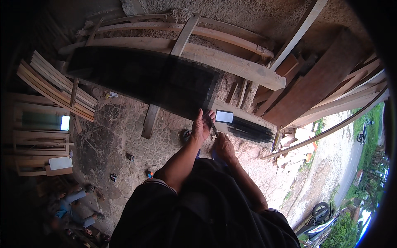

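Note:
A large dark, see-through pane [124, 74] lies across wooden beams in front of me. My left hand [201, 127] is at its near right corner, thumb pointing up and fingers curled in; what they pinch is too small to make out. In my right hand [224, 146] is a slim dark hand tool [214, 127]. Its tip reaches up to the fingers of my left hand, and its exact kind does not show. Just right of the hands, a small white rectangular piece with a dark border [224, 116] and several dark narrow strips [250, 130] rest on a pale board.
A thick wooden beam [231, 62] and a crosspiece [151, 120] support the pane. Planks [318, 78] lean at the right; more timber [58, 89] is stacked left. Small objects [130, 157] lie on the cracked ground. A person [76, 208] is at lower left, a motorcycle [318, 217] lower right.

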Demonstrator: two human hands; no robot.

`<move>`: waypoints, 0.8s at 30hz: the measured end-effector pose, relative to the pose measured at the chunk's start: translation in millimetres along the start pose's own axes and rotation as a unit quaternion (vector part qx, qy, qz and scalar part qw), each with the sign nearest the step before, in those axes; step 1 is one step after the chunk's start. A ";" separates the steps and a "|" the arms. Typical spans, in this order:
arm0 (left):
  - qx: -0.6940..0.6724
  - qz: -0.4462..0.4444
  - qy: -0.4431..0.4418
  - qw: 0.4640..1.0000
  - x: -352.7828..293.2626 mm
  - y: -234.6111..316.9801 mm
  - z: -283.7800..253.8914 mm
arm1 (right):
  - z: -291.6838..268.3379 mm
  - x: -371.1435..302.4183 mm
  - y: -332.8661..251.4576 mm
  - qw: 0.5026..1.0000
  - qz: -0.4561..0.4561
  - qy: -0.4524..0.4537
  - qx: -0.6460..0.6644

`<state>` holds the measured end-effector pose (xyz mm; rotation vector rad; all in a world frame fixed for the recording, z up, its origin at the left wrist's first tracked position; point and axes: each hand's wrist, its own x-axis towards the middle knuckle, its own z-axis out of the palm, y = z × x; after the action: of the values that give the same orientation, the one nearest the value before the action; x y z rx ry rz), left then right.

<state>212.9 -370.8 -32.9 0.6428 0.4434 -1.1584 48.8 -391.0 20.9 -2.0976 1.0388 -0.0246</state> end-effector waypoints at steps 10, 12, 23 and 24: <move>-0.030 0.013 0.000 0.999 -0.7 0.6 0.1 | 14.1 4.5 8.6 1.000 0.012 -0.015 -0.004; -0.026 0.009 0.007 1.000 -1.4 1.1 1.2 | 13.5 4.3 6.4 1.000 0.008 -0.009 0.006; -0.007 0.012 -0.007 1.000 2.9 -1.0 -3.4 | 7.0 1.3 4.5 0.999 0.015 -0.012 0.028; -0.003 0.016 -0.009 1.000 2.3 -2.1 -5.8 | 6.8 -2.0 4.7 0.999 0.021 -0.020 0.028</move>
<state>211.8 -369.0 -39.1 0.6311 0.4192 -1.1317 46.5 -387.0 13.7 -2.0173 1.0457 0.0094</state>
